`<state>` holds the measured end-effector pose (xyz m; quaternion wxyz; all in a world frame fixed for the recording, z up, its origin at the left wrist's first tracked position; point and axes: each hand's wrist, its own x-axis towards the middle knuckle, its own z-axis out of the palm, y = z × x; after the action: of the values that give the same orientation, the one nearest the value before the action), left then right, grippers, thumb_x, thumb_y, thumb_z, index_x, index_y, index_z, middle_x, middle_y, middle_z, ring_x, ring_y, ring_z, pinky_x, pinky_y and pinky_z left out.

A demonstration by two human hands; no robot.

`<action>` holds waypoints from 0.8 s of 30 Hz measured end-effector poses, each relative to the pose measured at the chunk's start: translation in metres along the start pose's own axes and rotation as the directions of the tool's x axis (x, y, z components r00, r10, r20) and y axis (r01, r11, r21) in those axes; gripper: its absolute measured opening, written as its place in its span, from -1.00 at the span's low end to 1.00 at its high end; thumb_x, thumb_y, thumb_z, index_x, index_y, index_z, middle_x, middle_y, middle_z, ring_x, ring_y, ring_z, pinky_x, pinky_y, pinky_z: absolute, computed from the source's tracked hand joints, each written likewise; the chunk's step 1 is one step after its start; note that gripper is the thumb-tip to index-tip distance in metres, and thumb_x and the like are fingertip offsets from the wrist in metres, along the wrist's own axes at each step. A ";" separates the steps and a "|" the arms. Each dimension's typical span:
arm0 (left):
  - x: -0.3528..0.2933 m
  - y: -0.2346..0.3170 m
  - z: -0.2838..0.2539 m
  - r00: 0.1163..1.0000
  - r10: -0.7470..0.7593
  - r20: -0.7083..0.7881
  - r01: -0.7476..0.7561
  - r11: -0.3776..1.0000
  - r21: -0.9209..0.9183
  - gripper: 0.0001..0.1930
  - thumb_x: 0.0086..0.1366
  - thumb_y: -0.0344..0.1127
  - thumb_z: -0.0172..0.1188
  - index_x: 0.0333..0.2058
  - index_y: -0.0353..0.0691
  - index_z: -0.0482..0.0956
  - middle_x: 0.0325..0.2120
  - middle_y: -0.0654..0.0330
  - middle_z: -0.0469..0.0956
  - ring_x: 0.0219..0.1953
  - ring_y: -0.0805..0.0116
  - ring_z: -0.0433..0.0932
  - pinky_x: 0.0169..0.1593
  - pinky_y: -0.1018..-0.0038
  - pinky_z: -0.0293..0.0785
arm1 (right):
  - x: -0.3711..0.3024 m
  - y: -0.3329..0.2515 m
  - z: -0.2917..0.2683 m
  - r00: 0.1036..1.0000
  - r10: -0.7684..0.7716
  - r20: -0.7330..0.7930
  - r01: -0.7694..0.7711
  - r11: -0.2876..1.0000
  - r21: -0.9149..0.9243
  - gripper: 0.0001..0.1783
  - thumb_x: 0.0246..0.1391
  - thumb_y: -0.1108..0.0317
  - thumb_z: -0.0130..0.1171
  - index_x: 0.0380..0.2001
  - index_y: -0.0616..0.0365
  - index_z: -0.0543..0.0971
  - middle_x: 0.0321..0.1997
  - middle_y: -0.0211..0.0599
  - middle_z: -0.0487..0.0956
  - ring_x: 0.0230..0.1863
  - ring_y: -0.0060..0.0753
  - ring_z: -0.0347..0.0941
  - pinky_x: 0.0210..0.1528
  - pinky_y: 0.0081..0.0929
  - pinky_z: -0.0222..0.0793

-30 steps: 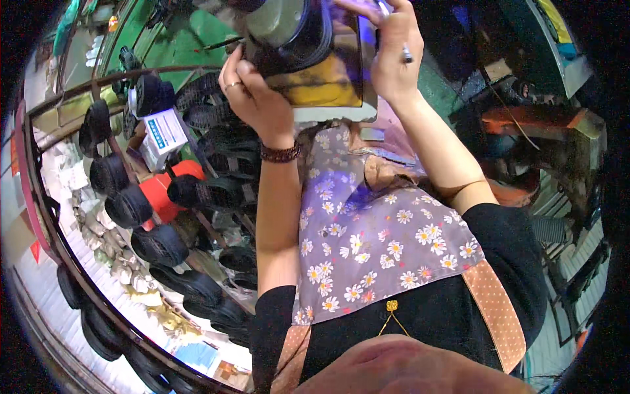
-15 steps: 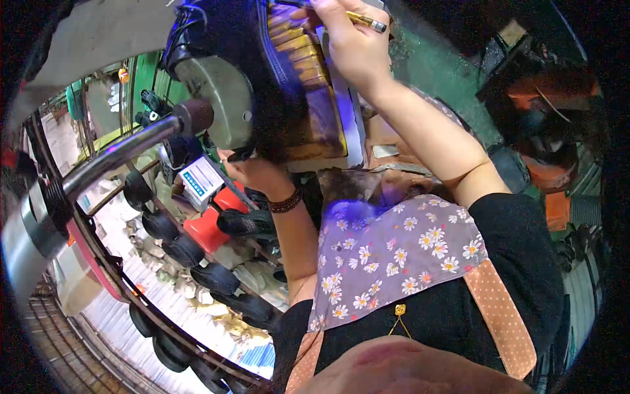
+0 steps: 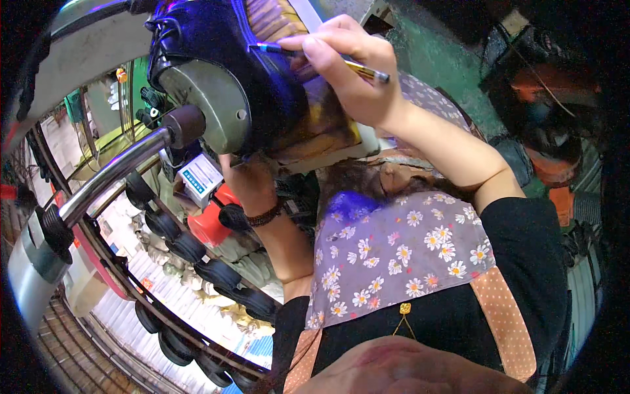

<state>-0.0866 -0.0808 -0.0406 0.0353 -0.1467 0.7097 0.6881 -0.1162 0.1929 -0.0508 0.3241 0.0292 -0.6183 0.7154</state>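
My right hand (image 3: pixel 357 69) is closed in a writing grip around a slim pen-like tool (image 3: pixel 371 71), which has a blue band near its dark tip and a gold, silver-ended shaft. Its tip appears against the edge of a large black rounded item (image 3: pixel 223 39) with loose cords on its left; I cannot tell touching from overlap. Beyond that edge lie yellow-brown striped pieces (image 3: pixel 272 20) beside a pale board edge (image 3: pixel 308 13). My left hand (image 3: pixel 248 184) reaches up to the underside of the black item's grey end (image 3: pixel 210 98); most of its fingers are hidden.
A shiny metal arm (image 3: pixel 121 167) runs from the lower left to the grey end. Past it are a row of black rounded pieces (image 3: pixel 216 276), a red item (image 3: pixel 209 223) and a white box (image 3: pixel 200 177). Green floor (image 3: pixel 433 52) and orange-red things (image 3: pixel 551 85) lie right.
My right hand has come down and nearer, bringing the tool's tip to the black item's edge. The black item and grey end appear slightly farther left; the whole view has shifted a little.
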 end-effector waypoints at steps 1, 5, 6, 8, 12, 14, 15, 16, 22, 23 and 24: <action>-0.007 0.001 0.007 0.998 -0.038 0.043 0.042 0.993 -0.112 -0.58 0.41 -0.22 -0.12 0.15 -0.31 0.34 0.06 0.06 0.46 0.11 0.21 0.43 0.23 0.27 0.31 | -0.001 -0.004 -0.006 0.998 0.017 0.058 -0.017 1.000 -0.014 -0.80 0.13 0.36 0.13 -0.33 0.17 0.71 -0.49 -0.31 0.62 -0.35 -0.44 0.42 -0.17 -0.44 0.34; -0.030 -0.003 0.044 0.952 -0.217 0.215 0.301 0.782 -0.546 -0.55 0.44 -0.11 -0.15 0.18 -0.25 0.32 0.16 0.08 0.38 0.20 0.22 0.34 0.30 0.26 0.18 | -0.001 -0.017 -0.036 0.973 0.097 0.207 -0.089 0.995 -0.050 -0.78 0.15 0.28 0.13 -0.33 0.13 0.71 -0.45 -0.28 0.62 -0.27 -0.40 0.46 -0.15 -0.40 0.35; -0.034 -0.003 0.061 0.934 -0.268 0.239 0.357 0.752 -0.554 -0.54 0.44 -0.09 -0.16 0.19 -0.21 0.31 0.18 0.09 0.36 0.22 0.19 0.31 0.32 0.21 0.14 | 0.001 -0.021 -0.044 0.969 0.111 0.222 -0.101 0.993 -0.056 -0.78 0.15 0.25 0.15 -0.35 0.13 0.70 -0.47 -0.28 0.61 -0.23 -0.38 0.47 -0.14 -0.39 0.35; -0.054 0.018 0.120 0.910 -0.288 0.299 0.414 0.681 -0.604 -0.55 0.44 -0.07 -0.17 0.19 -0.14 0.31 0.21 0.11 0.32 0.24 0.13 0.28 0.35 0.10 0.04 | 0.008 -0.024 -0.060 0.963 0.052 0.263 -0.023 0.993 -0.113 -0.75 0.15 0.25 0.13 -0.35 0.18 0.69 -0.51 -0.29 0.59 -0.27 -0.37 0.44 -0.16 -0.39 0.33; -0.061 0.022 0.157 0.875 -0.273 0.400 0.482 0.565 -0.670 -0.44 0.40 0.02 -0.14 0.23 -0.23 0.26 0.23 0.02 0.29 0.30 -0.04 0.16 0.35 -0.22 -0.19 | 0.026 -0.020 -0.071 0.964 -0.126 0.233 0.190 0.941 -0.279 -0.73 0.15 0.35 0.07 -0.30 0.30 0.67 -0.56 -0.33 0.56 -0.39 -0.42 0.34 -0.22 -0.44 0.28; -0.057 0.021 0.169 0.844 -0.322 0.429 0.535 0.460 -0.709 -0.44 0.40 0.01 -0.13 0.24 -0.21 0.25 0.22 0.01 0.30 0.33 -0.04 0.10 0.33 -0.28 -0.24 | 0.032 -0.017 -0.061 0.985 -0.101 0.142 0.137 0.953 -0.270 -0.75 0.14 0.41 0.05 -0.28 0.32 0.66 -0.54 -0.32 0.57 -0.36 -0.43 0.33 -0.23 -0.45 0.28; -0.053 0.020 0.175 0.827 -0.343 0.445 0.559 0.412 -0.720 -0.44 0.39 0.00 -0.13 0.25 -0.19 0.24 0.22 0.00 0.30 0.34 -0.04 0.06 0.32 -0.31 -0.27 | 0.036 -0.011 -0.055 0.989 -0.113 0.092 0.134 0.955 -0.264 -0.76 0.14 0.42 0.05 -0.28 0.31 0.67 -0.54 -0.32 0.56 -0.35 -0.43 0.33 -0.23 -0.45 0.27; -0.051 0.008 0.170 0.799 -0.169 0.576 0.565 0.540 -0.624 -0.47 0.37 -0.10 -0.01 0.28 -0.01 0.21 0.23 0.18 0.25 0.33 0.10 0.03 0.33 -0.19 -0.11 | 0.040 -0.006 -0.050 0.991 -0.123 0.046 0.131 0.958 -0.257 -0.76 0.14 0.43 0.05 -0.28 0.29 0.67 -0.53 -0.32 0.56 -0.35 -0.43 0.33 -0.22 -0.45 0.26; -0.072 0.031 0.160 0.898 0.046 0.438 0.238 0.786 -0.570 -0.31 0.34 -0.04 -0.01 0.34 -0.23 0.03 0.34 -0.12 0.03 0.38 -0.09 0.00 0.38 -0.15 -0.23 | 0.049 0.017 -0.013 0.965 -0.224 -0.135 0.176 0.938 -0.298 -0.79 0.13 0.42 0.06 -0.34 0.24 0.67 -0.56 -0.33 0.52 -0.34 -0.34 0.36 -0.19 -0.36 0.23; -0.073 0.035 0.154 0.904 0.103 0.416 0.152 0.829 -0.538 -0.28 0.33 -0.05 0.01 0.35 -0.23 -0.01 0.34 -0.15 0.01 0.38 -0.10 -0.01 0.39 -0.13 -0.23 | 0.050 0.021 -0.005 0.950 -0.271 -0.155 0.211 0.922 -0.323 -0.79 0.13 0.41 0.06 -0.34 0.23 0.67 -0.58 -0.32 0.51 -0.35 -0.32 0.36 -0.20 -0.36 0.24; -0.076 0.042 0.151 0.920 0.160 0.358 0.019 0.894 -0.448 -0.24 0.32 -0.08 0.05 0.36 -0.24 -0.06 0.34 -0.21 -0.03 0.39 -0.12 -0.05 0.41 -0.06 -0.24 | 0.049 0.024 0.000 0.954 -0.250 -0.164 0.200 0.941 -0.273 -0.79 0.13 0.41 0.07 -0.34 0.23 0.67 -0.57 -0.33 0.51 -0.35 -0.32 0.36 -0.20 -0.36 0.24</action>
<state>-0.0474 0.0810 0.0117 0.1143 0.0139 0.5186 0.8472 -0.1663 0.2134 -0.0500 0.4644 -0.0124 -0.6620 0.5881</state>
